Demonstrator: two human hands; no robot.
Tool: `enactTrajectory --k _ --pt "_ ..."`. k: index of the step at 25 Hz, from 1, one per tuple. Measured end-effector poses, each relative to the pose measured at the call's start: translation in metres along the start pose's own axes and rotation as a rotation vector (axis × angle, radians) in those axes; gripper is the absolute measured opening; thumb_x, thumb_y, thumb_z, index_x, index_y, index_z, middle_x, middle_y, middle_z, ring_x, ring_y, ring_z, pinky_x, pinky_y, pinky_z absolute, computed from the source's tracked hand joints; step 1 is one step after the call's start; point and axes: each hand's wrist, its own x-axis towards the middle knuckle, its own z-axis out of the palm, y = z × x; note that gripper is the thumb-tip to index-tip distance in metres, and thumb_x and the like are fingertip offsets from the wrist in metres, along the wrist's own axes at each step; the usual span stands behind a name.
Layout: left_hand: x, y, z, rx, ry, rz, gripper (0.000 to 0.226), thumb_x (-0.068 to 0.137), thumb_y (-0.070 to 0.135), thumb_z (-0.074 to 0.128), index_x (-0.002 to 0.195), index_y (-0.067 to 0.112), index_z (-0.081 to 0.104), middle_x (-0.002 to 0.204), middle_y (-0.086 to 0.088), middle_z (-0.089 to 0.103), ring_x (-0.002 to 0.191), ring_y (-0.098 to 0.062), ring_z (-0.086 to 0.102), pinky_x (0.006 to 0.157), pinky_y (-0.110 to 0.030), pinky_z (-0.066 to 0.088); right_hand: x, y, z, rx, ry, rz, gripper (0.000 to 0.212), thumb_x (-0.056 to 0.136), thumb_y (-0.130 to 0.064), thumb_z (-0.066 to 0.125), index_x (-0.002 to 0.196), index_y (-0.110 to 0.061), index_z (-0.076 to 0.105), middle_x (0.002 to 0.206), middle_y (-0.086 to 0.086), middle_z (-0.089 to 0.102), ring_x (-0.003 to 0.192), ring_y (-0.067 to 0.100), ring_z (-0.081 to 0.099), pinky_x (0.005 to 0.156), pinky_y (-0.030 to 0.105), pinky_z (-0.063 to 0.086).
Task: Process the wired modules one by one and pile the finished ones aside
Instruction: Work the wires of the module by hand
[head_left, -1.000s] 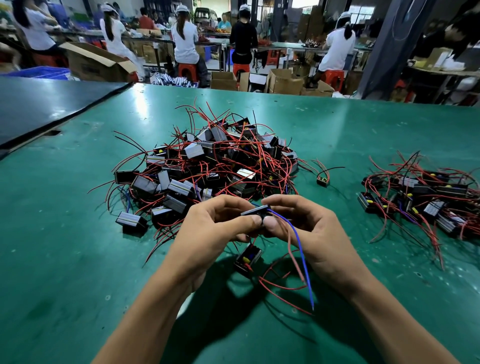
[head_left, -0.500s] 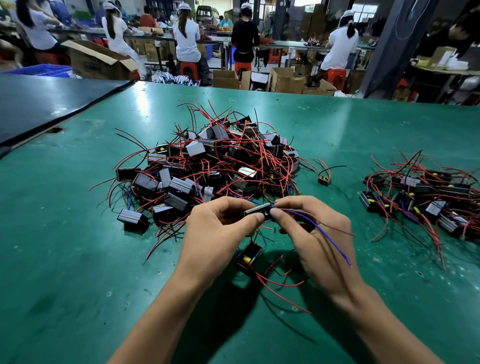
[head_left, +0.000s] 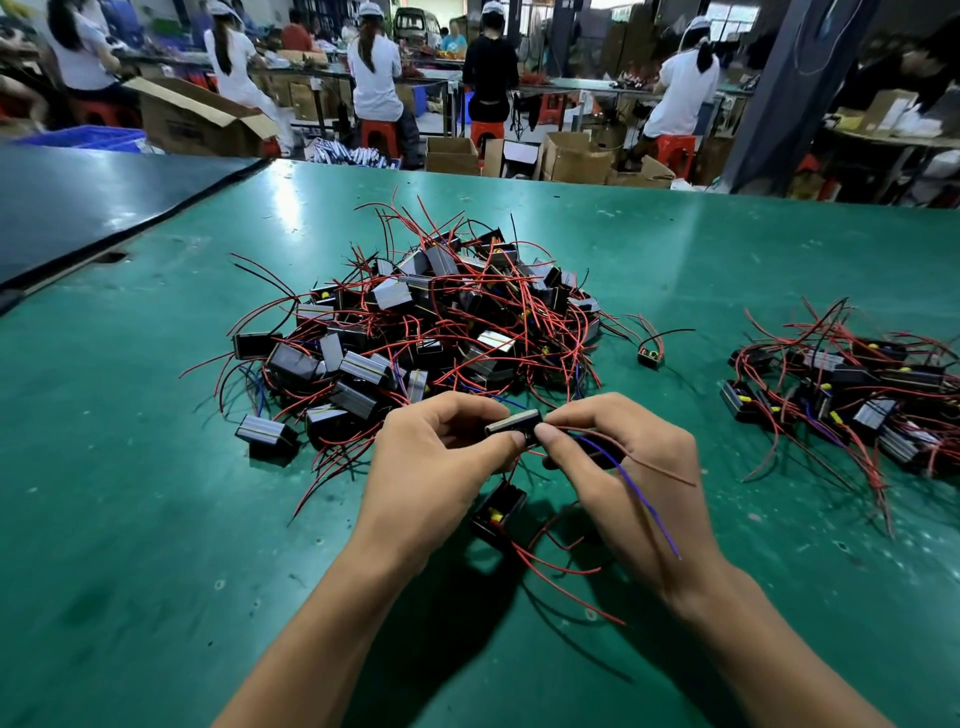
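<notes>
Pinching a small black rectangular module with a silver top face (head_left: 514, 423), the left hand (head_left: 431, 457) grips its left end between thumb and curled fingers. In the same head view the right hand (head_left: 623, 467) pinches the module's right end with thumb and forefinger. The module is held above the green matte tabletop (head_left: 130, 519), midway between its left and right edges and nearer the near edge. A thin blue wire (head_left: 644, 499) trails from the module across the back of the right hand. A second black open-topped module with red leads (head_left: 496, 514) lies on the tabletop directly under the hands. A large tangled heap of black modules with red and black wires (head_left: 436, 332) sits just beyond the hands, toward the far edge. A smaller heap of like modules (head_left: 841, 384) lies at the right edge, well apart. A lone black module (head_left: 650, 357) rests between the two heaps.
</notes>
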Motion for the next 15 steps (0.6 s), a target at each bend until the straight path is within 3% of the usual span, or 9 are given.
enactTrajectory --k 5,9,15 --pt "0.0016 -0.0026 -0.0014 -0.03 0.021 -0.023 0.015 0.073 -0.003 0.08 0.08 0.01 0.075 0.072 -0.011 0.074 0.066 -0.019 0.069 0.068 -0.03 0.058 -0.004 -0.0041 0.0056 0.062 -0.028 0.121 0.013 0.083 -0.025 0.075 0.094 -0.03 0.071 0.085 -0.014 0.073 0.075 0.006 0.071 0.067 0.016 0.053" --pt "0.0005 -0.0037 0.0008 0.021 0.017 -0.007 0.016 0.074 -0.001 0.081 0.081 0.012 0.074 0.073 -0.009 0.074 0.065 -0.014 0.067 0.068 -0.031 0.057 -0.0049 -0.0028 0.0069 0.14 -0.084 0.226 0.018 0.083 -0.031 0.071 0.101 -0.03 0.074 0.09 -0.014 0.076 0.083 0.006 0.073 0.078 0.024 0.057" --pt "0.0012 -0.0037 0.001 0.089 0.043 0.016 0.023 0.079 -0.002 0.076 0.089 0.017 0.069 0.079 -0.002 0.075 0.071 -0.014 0.071 0.074 -0.038 0.059 -0.0056 -0.0014 0.0063 0.144 -0.132 0.176 0.023 0.087 -0.022 0.077 0.109 -0.028 0.074 0.096 -0.013 0.076 0.09 0.006 0.073 0.083 0.028 0.058"
